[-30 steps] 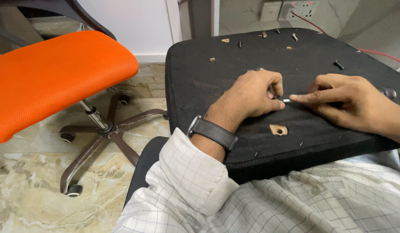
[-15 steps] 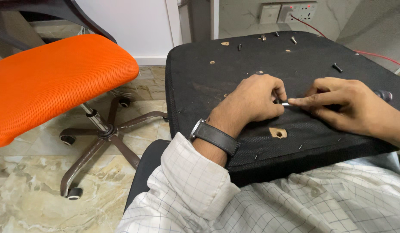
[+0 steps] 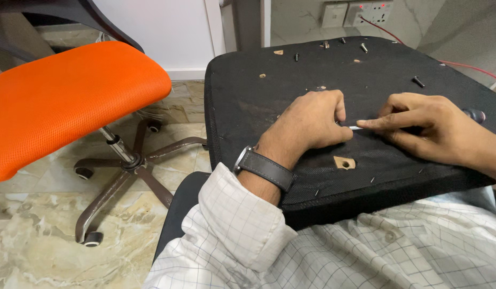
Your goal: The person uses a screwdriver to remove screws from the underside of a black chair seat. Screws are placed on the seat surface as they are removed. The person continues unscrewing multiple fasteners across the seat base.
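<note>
While the black seat pad (image 3: 290, 91) lay upside down across the person's lap, both hands worked at its middle. The left hand (image 3: 312, 120) was curled into a loose fist, knuckles up, its fingers (image 3: 340, 109) closed around something small that stayed hidden under them. Just beyond those fingers, a thin silver tool shaft (image 3: 356, 127) showed in the short gap between the hands. The right hand (image 3: 429, 126) pinched that shaft, index finger stretched flat along it and pointing at the left thumb; a dark handle end (image 3: 477, 114) stuck out past the right knuckles. Below the fingertips, near the pad's front edge, a torn hole (image 3: 344, 162) showed pale wood. Well beyond the fingers, several black bolts (image 3: 418, 81) lay loose on the pad's far side. A dark-strapped wristwatch (image 3: 264, 167) sat on the left wrist above a checked sleeve (image 3: 232, 225). Off to the left of the hands stood an orange chair (image 3: 71, 96).
</note>
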